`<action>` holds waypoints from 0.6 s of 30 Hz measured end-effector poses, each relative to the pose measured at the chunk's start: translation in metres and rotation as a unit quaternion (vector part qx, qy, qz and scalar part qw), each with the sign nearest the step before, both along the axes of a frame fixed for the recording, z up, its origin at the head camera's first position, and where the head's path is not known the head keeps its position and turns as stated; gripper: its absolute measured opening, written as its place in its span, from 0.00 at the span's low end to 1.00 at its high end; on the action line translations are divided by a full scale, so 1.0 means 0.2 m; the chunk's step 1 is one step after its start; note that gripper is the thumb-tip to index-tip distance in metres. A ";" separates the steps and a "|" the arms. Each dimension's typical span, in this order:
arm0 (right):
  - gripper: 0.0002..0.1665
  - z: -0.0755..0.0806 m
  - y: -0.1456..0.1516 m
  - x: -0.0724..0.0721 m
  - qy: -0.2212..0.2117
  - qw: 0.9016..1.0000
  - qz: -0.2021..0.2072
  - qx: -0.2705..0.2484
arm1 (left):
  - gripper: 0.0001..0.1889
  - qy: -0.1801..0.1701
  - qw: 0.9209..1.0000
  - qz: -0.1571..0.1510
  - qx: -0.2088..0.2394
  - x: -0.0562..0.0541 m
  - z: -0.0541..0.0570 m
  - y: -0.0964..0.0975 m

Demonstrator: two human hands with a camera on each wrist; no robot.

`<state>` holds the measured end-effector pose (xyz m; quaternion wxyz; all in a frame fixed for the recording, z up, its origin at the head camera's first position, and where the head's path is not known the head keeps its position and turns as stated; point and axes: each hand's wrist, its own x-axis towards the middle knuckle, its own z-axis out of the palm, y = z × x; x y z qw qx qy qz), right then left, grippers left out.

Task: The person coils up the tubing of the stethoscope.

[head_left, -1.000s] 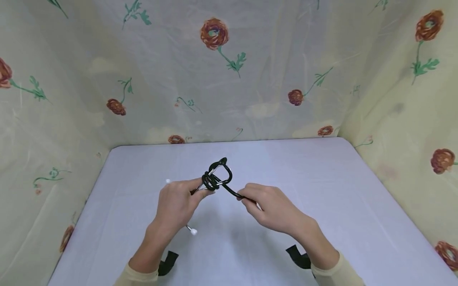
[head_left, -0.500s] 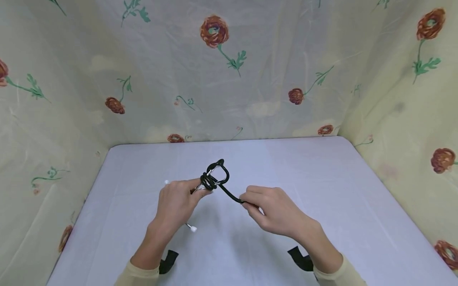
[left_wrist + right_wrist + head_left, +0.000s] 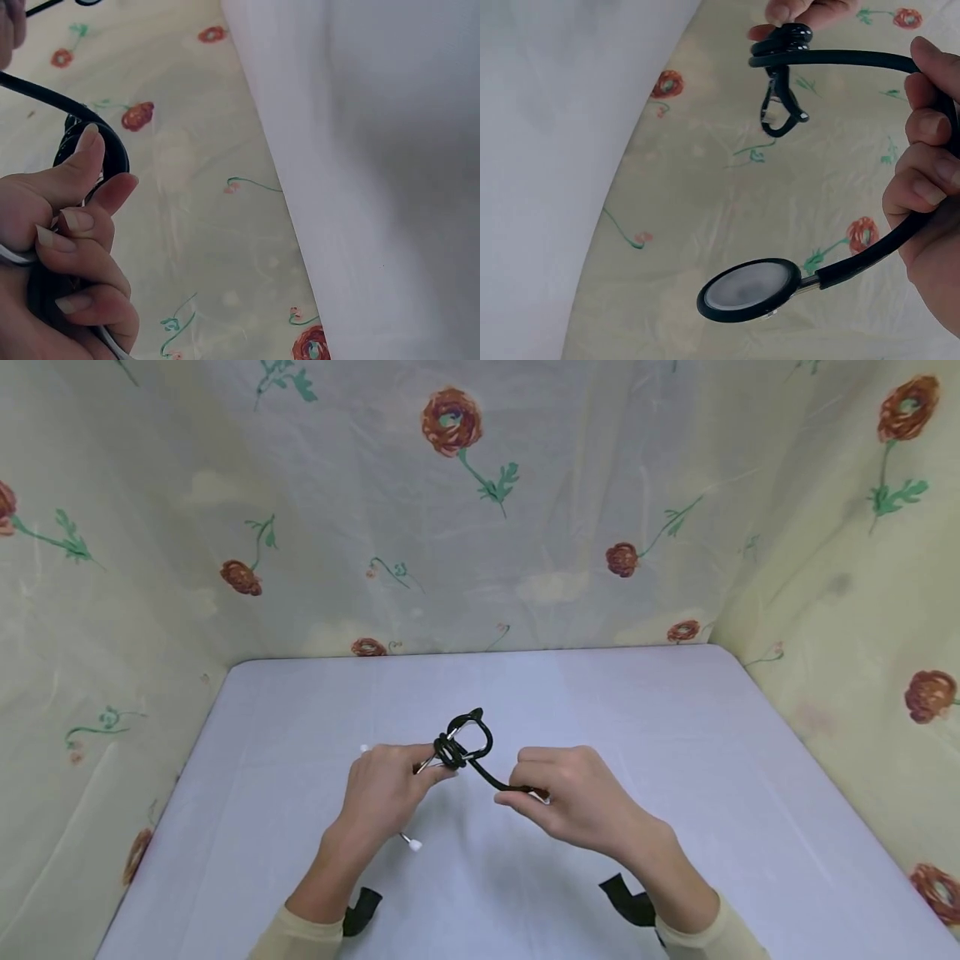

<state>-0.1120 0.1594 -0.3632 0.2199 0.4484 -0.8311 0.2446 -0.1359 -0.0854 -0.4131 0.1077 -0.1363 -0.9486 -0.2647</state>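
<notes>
A black stethoscope is held in the air between the two hands. Its tubing (image 3: 450,750) is wound in several turns around the metal ear tubes, with a loop sticking out at the far end. My left hand (image 3: 384,787) grips the ear tubes just below the coil, thumb against the turns. White ear tips (image 3: 415,844) poke out past that hand. My right hand (image 3: 570,789) grips the free tubing, which curves across from the coil. In the right wrist view, the round chest piece (image 3: 750,290) hangs out below the right hand's curled fingers.
A white-covered table (image 3: 600,710) lies beneath both hands. Flower-printed curtains (image 3: 480,552) stand along its back and sides. Black bands (image 3: 362,910) show near both wrists, by the light sleeves (image 3: 300,935).
My left hand and the coil have shifted slightly right, closer to the right hand. The stretch of tubing between the hands has gone from nearly straight to sagging. The right hand's fingers have curled further.
</notes>
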 end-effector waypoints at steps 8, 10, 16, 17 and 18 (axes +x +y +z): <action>0.13 0.03 0.01 0.00 -0.045 0.999 0.011 0.019 | 0.10 0.012 0.999 -0.010 -0.035 0.01 0.01 0.02; 0.10 0.04 0.02 0.01 -0.070 0.997 0.026 0.030 | 0.10 0.007 0.999 -0.009 -0.042 0.01 0.01 0.02; 0.12 0.06 0.05 0.00 -0.087 0.995 0.043 0.035 | 0.11 0.003 0.999 -0.017 -0.044 0.03 -0.01 0.03; 0.12 0.06 0.05 0.00 -0.085 0.995 0.045 0.031 | 0.11 0.006 0.999 -0.023 -0.044 0.03 -0.01 0.03; 0.11 0.06 0.05 0.00 -0.083 0.995 0.047 0.026 | 0.10 0.007 0.999 -0.029 -0.046 0.04 -0.01 0.03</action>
